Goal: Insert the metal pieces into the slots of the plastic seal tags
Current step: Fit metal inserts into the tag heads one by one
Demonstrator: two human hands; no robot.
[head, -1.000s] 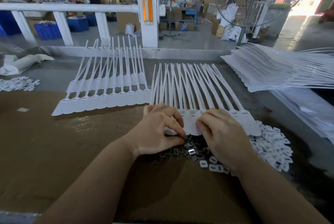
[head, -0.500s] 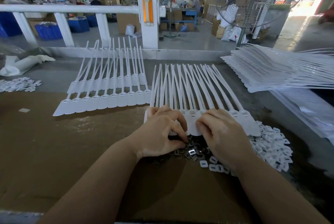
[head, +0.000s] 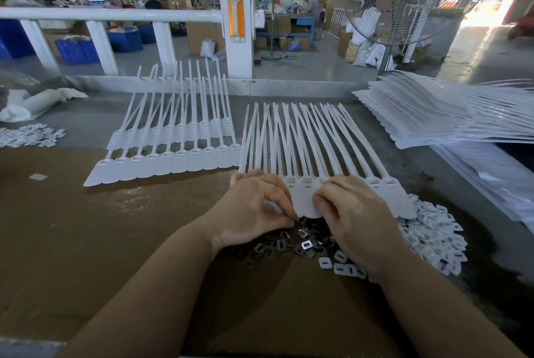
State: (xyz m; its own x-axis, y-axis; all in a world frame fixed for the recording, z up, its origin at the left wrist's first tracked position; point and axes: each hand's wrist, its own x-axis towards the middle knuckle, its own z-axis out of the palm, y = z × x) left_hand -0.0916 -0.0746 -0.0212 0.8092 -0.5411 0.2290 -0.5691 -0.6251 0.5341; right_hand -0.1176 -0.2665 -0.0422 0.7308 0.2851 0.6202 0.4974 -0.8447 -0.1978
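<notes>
Brown table [head: 86, 242]: hands hide several seal tags' [head: 306, 201] heads.

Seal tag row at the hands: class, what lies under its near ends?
Dark metal pieces spill from under the seal tag row. The left hand and right hand hide the rest.

White seal tags [head: 318, 141] lie on a brown table [head: 115, 242]; the metal pieces [head: 291, 243] are dark grey and silver, the plastic bins [head: 78, 51] blue.
</notes>
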